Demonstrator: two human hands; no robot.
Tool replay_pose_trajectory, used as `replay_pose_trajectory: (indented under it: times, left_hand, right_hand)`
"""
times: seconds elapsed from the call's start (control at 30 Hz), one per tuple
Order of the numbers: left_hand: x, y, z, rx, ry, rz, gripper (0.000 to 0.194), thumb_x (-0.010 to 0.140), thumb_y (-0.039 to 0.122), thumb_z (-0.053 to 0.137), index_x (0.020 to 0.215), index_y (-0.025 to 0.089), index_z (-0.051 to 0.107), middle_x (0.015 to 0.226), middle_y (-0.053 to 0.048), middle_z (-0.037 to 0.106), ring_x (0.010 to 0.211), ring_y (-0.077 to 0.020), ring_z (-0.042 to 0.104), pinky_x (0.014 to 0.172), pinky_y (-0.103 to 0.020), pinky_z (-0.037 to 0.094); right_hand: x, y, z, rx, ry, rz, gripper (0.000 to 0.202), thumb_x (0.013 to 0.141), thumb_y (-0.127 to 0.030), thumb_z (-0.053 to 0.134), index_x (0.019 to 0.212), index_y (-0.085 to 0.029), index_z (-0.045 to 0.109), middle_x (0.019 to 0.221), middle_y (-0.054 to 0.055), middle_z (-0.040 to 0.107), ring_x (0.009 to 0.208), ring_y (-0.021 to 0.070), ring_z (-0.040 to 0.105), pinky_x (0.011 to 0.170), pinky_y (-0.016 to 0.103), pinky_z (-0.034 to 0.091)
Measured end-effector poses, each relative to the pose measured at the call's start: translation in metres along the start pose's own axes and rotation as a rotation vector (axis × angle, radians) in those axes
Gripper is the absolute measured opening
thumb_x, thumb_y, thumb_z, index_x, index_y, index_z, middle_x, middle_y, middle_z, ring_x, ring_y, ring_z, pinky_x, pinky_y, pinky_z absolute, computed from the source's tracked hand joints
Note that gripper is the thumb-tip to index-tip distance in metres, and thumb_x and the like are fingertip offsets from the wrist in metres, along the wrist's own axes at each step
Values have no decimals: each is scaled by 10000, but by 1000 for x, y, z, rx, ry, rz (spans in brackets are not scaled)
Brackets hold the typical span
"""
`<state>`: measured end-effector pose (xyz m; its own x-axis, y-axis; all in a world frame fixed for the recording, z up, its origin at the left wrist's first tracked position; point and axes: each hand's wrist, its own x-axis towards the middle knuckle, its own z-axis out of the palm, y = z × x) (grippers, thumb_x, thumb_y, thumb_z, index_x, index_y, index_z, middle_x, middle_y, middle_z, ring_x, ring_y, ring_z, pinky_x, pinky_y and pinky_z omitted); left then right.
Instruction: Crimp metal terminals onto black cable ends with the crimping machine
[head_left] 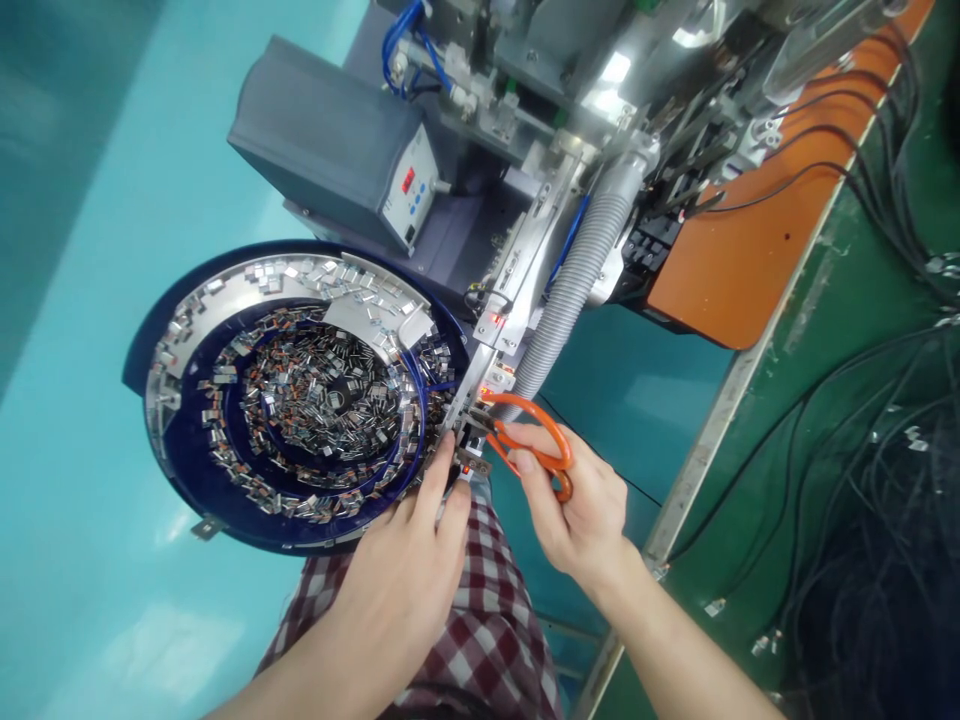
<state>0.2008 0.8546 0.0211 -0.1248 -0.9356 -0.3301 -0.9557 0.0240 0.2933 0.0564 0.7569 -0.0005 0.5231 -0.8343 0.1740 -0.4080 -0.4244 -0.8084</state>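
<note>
My right hand point(574, 500) is closed around the orange-handled scissors point(551, 425), or small snips of that shape. Their tip reaches the metal feed track point(472, 385) beside the bowl. My left hand point(420, 540) lies at the lower end of that track, fingers stretched forward and fingertips touching it. Nothing shows in the left hand, though its palm is hidden. Left of both hands is a round dark blue feeder bowl point(180, 450) holding many small shiny metal parts point(330, 385). What the blades touch is too small to make out.
A grey control box point(322, 140) with a red display stands behind the bowl. A ribbed grey hose point(574, 290) runs along the track towards the machine point(555, 60). At right are an orange plate point(720, 260) and a green surface with black cables point(810, 390).
</note>
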Motion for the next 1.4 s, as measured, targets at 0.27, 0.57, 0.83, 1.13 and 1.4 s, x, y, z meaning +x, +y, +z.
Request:
replay_pose_trajectory:
  times: [0.27, 0.57, 0.83, 1.13, 1.4]
  left_hand:
    - [-1, -4, 4, -27, 8, -29, 285, 834, 107, 467, 1106, 110, 553, 1471, -267, 310, 750, -252, 692, 608, -414, 580]
    - [-1, -1, 3, 0, -77, -82, 337, 853, 136, 469, 1184, 130, 527, 1481, -309, 242, 561, -193, 658, 493, -372, 545]
    - [1, -1, 1, 12, -123, -88, 342, 864, 140, 447, 1194, 130, 536, 1490, -307, 219, 575, -182, 665, 508, -351, 544]
    - [3, 0, 0, 21, -133, -96, 341, 869, 155, 452, 1195, 136, 551, 1483, -313, 233, 533, -178, 654, 481, -345, 534]
    - [5, 0, 1, 35, -99, -94, 316, 865, 148, 448, 1161, 139, 557, 1468, -326, 254, 516, -167, 644, 456, -323, 519]
  right_hand:
    - [4, 1, 2, 25, 2, 18, 242, 870, -71, 540, 1094, -140, 596, 934, 59, 680, 749, 118, 647, 674, 213, 534]
    - [10, 5, 3, -17, 54, 28, 243, 882, -93, 529, 1100, -180, 593, 932, 50, 691, 730, 141, 661, 636, 247, 559]
    - [18, 13, 3, -50, 145, 87, 219, 890, -141, 538, 1091, -197, 604, 831, 30, 690, 553, 121, 616, 530, 254, 549]
    - [26, 18, 3, -22, 160, 78, 211, 890, -125, 535, 1080, -189, 602, 890, 47, 702, 684, 153, 671, 613, 281, 580]
    - [34, 24, 1, -42, 182, 66, 212, 889, -127, 534, 1079, -197, 599, 927, 52, 706, 724, 162, 683, 630, 284, 583]
